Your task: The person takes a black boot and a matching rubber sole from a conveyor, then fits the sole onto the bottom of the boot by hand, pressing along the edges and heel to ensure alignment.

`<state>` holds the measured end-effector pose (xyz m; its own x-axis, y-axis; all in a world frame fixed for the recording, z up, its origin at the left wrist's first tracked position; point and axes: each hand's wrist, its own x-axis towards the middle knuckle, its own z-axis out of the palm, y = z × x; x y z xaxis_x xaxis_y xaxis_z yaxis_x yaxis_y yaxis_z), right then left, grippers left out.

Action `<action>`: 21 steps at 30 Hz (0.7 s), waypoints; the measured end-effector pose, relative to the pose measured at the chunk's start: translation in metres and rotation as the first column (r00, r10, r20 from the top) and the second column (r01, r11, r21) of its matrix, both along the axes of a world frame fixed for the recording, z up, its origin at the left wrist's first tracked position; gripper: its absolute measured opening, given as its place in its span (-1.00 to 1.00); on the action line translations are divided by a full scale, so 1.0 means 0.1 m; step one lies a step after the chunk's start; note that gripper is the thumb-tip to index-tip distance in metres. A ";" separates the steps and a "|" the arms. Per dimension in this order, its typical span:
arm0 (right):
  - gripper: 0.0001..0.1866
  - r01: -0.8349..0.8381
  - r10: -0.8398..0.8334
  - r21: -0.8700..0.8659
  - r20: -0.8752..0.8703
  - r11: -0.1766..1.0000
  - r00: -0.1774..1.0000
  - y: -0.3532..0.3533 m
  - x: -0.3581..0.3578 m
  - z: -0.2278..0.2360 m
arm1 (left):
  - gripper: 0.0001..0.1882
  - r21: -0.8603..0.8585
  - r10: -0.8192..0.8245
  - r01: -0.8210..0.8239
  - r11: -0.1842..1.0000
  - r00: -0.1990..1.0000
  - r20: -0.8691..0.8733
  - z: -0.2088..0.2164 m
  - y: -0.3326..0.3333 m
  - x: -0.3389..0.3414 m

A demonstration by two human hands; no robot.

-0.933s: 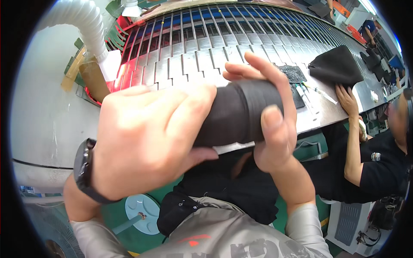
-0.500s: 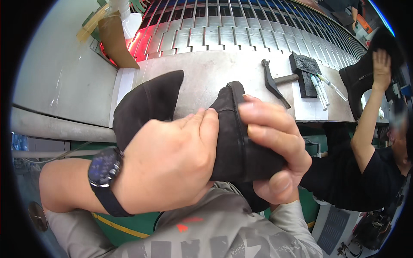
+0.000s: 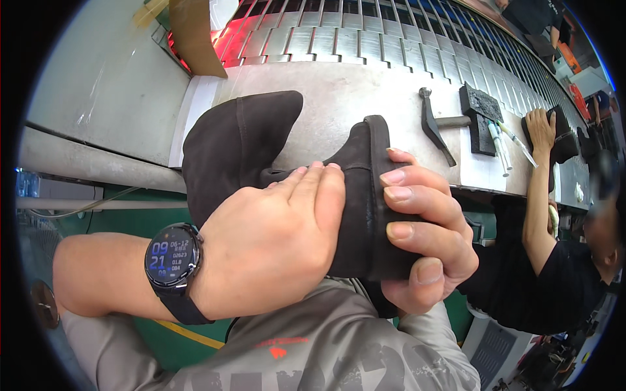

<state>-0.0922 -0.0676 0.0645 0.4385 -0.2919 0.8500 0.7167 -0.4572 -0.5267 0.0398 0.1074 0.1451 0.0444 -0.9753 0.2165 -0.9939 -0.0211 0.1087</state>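
Note:
A dark suede boot (image 3: 238, 133) is held in front of my chest, its shaft to the left and its foot and sole to the right. My left hand (image 3: 264, 241), with a black watch on the wrist, grips the upper, its fingers pressed together over the suede. Round the sole from the right wraps my right hand (image 3: 433, 228), fingertips on the sole and its edge. The left palm and thumb hide the middle of the boot.
Beyond the light worktable (image 3: 274, 78) runs a metal slat conveyor (image 3: 339, 42). A hammer (image 3: 432, 124), a black block (image 3: 481, 101) and several pens (image 3: 501, 148) lie on the table's right. Cardboard (image 3: 192, 36) stands back left. At right, a co-worker's hand (image 3: 541, 130) touches another dark boot.
The boot and both my hands have shifted slightly right in the picture, and more of the shaft shows. My right fingers have spread along the sole. The co-worker's hand has moved left and lower.

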 end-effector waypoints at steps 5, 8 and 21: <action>-0.63 -0.009 0.008 0.039 0.024 0.999 1.000 0.06 0.00 -0.04 | -0.35 0.078 -0.007 -0.002 0.997 0.993 0.114 0.07 -0.03 -0.01; -0.64 -0.005 0.005 0.030 0.017 1.000 1.000 0.06 -0.04 -0.04 | -0.45 0.073 -0.023 0.012 0.997 0.989 0.143 0.14 -0.09 -0.03; -0.47 0.291 -0.366 -0.592 -0.007 0.752 0.931 -0.22 0.60 -0.48 | -0.43 -0.211 -0.079 0.137 0.968 0.961 0.264 -0.73 -0.54 1.02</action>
